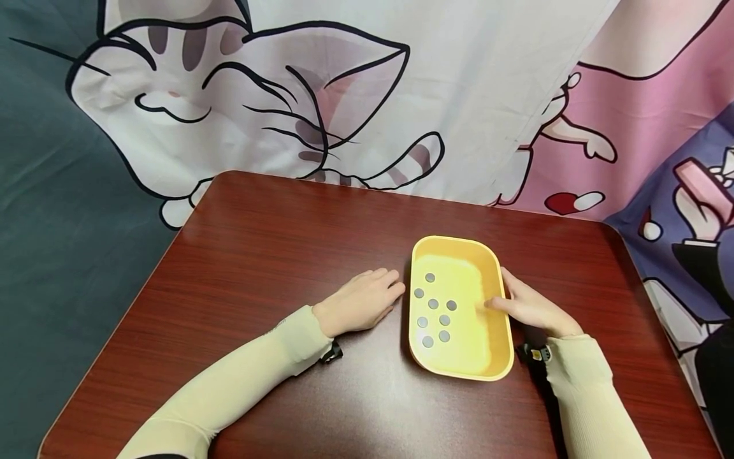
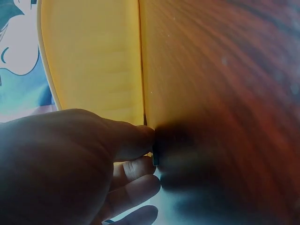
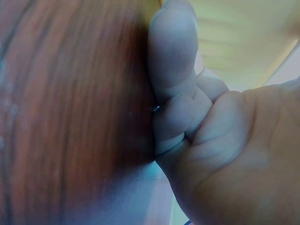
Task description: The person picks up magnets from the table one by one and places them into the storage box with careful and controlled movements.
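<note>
A yellow plastic tray point(image 1: 467, 363) with rounded corners lies on the table, with several flat grey discs point(image 1: 432, 304) like coins spread over its left half. My right hand point(image 1: 530, 306) grips the tray's right wall, thumb over the rim and inside, the other fingers outside and low by the tabletop. Just left of the tray, my left hand point(image 1: 361, 299) rests on the table, fingers bent downward. In the left wrist view its thumb and forefinger come close at the table surface. A thin dark sliver point(image 2: 155, 158) shows there; whether it is pinched is unclear.
The dark red wooden table point(image 1: 275, 217) has rounded far corners. Right behind it hangs a cloth backdrop point(image 1: 487, 95) with cartoon cat drawings. A small dark device point(image 1: 331, 352) is strapped at the left wrist, another point(image 1: 533, 352) at the right.
</note>
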The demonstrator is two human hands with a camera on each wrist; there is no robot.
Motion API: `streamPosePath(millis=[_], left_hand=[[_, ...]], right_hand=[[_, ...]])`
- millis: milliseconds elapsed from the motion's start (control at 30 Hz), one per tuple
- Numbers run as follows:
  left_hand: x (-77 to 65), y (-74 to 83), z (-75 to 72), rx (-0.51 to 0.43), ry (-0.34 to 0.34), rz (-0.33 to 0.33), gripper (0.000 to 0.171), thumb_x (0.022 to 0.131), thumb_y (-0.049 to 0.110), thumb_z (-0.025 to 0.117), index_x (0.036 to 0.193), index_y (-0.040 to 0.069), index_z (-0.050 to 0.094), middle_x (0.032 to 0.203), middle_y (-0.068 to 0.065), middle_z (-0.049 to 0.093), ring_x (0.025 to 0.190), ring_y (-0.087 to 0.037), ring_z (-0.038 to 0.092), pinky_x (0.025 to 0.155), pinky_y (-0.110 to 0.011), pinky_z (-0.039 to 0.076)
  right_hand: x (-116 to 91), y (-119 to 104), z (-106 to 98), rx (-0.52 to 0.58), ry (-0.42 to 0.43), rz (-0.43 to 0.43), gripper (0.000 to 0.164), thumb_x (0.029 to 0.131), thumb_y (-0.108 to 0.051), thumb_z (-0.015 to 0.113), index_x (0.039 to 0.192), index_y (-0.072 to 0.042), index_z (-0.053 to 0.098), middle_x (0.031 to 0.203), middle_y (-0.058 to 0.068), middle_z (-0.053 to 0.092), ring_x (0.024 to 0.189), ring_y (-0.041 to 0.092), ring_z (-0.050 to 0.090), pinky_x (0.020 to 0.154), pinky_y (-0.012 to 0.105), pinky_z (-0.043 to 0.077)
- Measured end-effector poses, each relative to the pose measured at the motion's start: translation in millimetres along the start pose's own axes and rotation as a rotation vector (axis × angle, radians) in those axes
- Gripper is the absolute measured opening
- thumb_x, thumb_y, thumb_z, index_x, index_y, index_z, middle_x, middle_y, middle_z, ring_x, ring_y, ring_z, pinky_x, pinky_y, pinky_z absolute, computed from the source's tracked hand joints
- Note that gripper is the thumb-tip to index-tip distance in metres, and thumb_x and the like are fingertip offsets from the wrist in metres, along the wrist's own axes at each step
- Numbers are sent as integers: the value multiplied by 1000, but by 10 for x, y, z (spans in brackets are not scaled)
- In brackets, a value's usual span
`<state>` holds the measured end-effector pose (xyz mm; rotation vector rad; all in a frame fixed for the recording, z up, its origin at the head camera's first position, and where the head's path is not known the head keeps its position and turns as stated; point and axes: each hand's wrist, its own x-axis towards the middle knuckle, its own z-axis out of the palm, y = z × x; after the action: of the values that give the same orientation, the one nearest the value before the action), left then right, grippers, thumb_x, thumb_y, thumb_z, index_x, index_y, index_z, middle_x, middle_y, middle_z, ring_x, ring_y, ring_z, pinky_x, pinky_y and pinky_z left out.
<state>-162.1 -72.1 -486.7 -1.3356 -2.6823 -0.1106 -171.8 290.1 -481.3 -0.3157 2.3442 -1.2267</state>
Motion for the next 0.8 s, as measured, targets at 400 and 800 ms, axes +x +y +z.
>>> streamPosePath(millis=[400, 800], left_hand=[[-8, 18, 21, 29, -23, -4, 14, 103, 17, 53, 110, 10, 62, 98, -3, 57, 84, -22, 56, 76, -35, 52], [-30, 32, 1, 24, -75, -4, 12, 102, 10, 50, 110, 9, 58, 96, -3, 54, 82, -22, 52, 75, -35, 51]], right_hand=[[-4, 4, -2, -22, 7, 16, 76, 94, -17, 69, 155, -5, 25, 129, 25, 60, 95, 19, 72, 81, 27, 60], [-2, 16, -2, -16, 4, 9, 81, 95, -17, 69, 159, -7, 21, 132, 27, 59, 92, 19, 74, 79, 27, 60]])
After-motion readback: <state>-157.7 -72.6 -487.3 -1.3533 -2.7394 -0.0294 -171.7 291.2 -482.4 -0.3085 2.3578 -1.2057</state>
